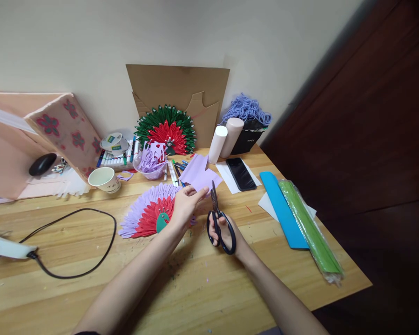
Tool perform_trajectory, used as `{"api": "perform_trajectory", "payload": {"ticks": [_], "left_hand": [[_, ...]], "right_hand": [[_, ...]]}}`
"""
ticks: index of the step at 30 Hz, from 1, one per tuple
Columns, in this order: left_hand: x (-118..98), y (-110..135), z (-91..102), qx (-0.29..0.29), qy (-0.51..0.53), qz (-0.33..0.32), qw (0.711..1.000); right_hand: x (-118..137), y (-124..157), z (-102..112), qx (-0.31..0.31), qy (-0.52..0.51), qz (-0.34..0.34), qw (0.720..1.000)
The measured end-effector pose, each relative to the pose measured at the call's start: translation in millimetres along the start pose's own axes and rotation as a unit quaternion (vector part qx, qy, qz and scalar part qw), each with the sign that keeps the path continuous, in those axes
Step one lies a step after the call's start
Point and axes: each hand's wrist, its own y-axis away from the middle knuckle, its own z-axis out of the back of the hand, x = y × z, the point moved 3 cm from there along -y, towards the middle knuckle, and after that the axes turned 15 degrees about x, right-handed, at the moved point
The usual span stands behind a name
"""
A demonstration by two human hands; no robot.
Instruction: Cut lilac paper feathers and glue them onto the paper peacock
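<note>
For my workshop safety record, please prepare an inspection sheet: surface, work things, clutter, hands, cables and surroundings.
Surface: wooden table, small specks on it.
Work things: purple paper and scissors, both held.
Clutter: paper bird, cup, bowl of purple strips, phone, green pack.
Hands: left hand pinches the paper; right hand holds the scissors by the handles.
Cables: black cable from white tool, looped on the table.
Surroundings: pale wall behind; dark panel at right.

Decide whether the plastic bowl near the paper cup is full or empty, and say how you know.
Full: purple paper pieces heap up above the rim of the plastic bowl.
</note>
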Motion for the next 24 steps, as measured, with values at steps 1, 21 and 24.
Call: {"api": "perform_trajectory", "payload": {"ticks": [1,21,24], "left_hand": [[-0.8,-0.4,1.4,0.000,-0.006,-0.006,1.000],[-10.1,-3.4,16.5,-0.088,-0.016,-0.091,0.992],[-8.1,-3.6,15.9,-0.082,-0.016,-0.098,0.992]], "right_hand": [[0.6,-0.2,-0.5,0.003,-0.003,-0.004,1.000],[-1.4,2.9,-10.1,0.047,0.090,-0.046,0.994],[-3.1,3.0,-10.8,0.073,0.077,-0.022,0.994]]}}
